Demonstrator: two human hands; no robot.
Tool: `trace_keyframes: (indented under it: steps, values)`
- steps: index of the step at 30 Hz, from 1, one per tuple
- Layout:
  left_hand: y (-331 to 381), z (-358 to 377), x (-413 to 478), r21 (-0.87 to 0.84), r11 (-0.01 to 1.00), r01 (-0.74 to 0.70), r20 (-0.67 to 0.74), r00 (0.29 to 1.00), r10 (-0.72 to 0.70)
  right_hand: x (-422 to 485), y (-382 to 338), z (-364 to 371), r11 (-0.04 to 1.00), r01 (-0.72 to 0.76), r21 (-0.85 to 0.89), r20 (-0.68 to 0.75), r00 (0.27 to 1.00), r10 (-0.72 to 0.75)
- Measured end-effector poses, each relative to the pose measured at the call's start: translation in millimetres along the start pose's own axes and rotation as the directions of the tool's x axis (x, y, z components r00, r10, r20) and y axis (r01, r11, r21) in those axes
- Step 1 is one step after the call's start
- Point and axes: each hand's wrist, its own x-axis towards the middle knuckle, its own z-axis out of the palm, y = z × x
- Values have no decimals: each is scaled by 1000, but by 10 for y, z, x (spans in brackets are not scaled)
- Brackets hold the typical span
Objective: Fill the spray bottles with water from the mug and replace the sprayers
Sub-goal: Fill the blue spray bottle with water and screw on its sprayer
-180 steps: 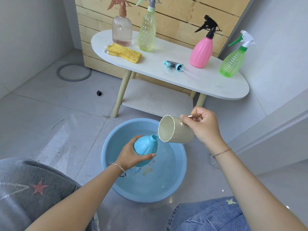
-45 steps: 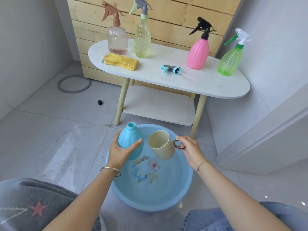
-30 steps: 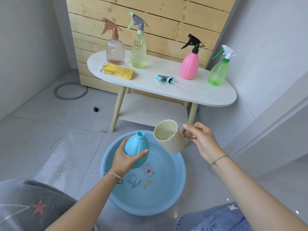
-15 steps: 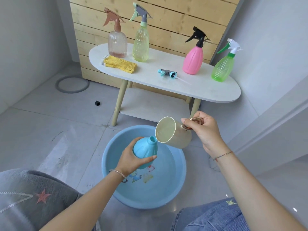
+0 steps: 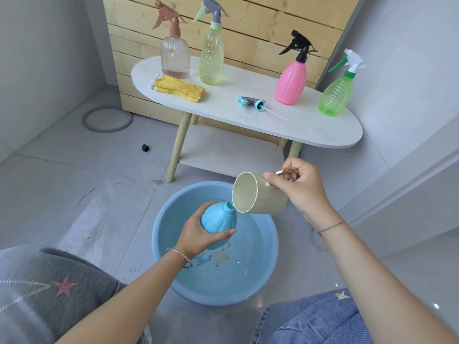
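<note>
1. The left hand [image 5: 196, 235] is wrapped around the body of a blue spray bottle [image 5: 218, 223], which has no sprayer on it; its open neck tilts up and to the right.
2. The right hand [image 5: 301, 188] is clamped on the metallic handle of a cream mug [image 5: 258, 193], tipped on its side with its mouth facing left.
3. The lower lip of the mug sits right at the bottle's open neck; whether the two touch, or whether water is running, cannot be told.
4. Bottle and mug are both held above a round blue basin [image 5: 270, 247] standing on the tiled floor [image 5: 74, 194]; the basin holds shallow water and has cartoon pictures on its bottom.
5. Behind the basin stands a white oval bench [image 5: 310, 130] with wooden legs and a lower shelf.
6. On the bench top, left to right: a clear bottle with a brown sprayer [image 5: 175, 55], a pale yellow-green bottle with a grey sprayer [image 5: 211, 59], a pink bottle with a black sprayer [image 5: 290, 81] and a green bottle with a white and green sprayer [image 5: 336, 95], all upright with sprayers fitted.
7. A folded yellow cloth [image 5: 178, 89] lies just in front of the two left bottles.
8. A loose blue sprayer [image 5: 252, 103] lies on its side near the bench's middle, its dip tube pointing right, well apart from the blue spray bottle.
</note>
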Motion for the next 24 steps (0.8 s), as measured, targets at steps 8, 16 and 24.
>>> trace_keyframes:
  steps: [8, 16, 24]
  values:
    - [-34, -1, 12, -9, 1000, 20, 2, 1000, -20, 28, -30, 24, 990, 98, -99, 14, 995, -98]
    - [-71, 17, 30, -1, 1000, 24, 0, 1000, -24, 53, -61, 69, 972, 188, -143, 54, 982, -182]
    - [-76, 14, 30, -27, 999, 28, -7, 1000, -28, 75, -90, 107, 960, 229, -164, 72, 973, -220]
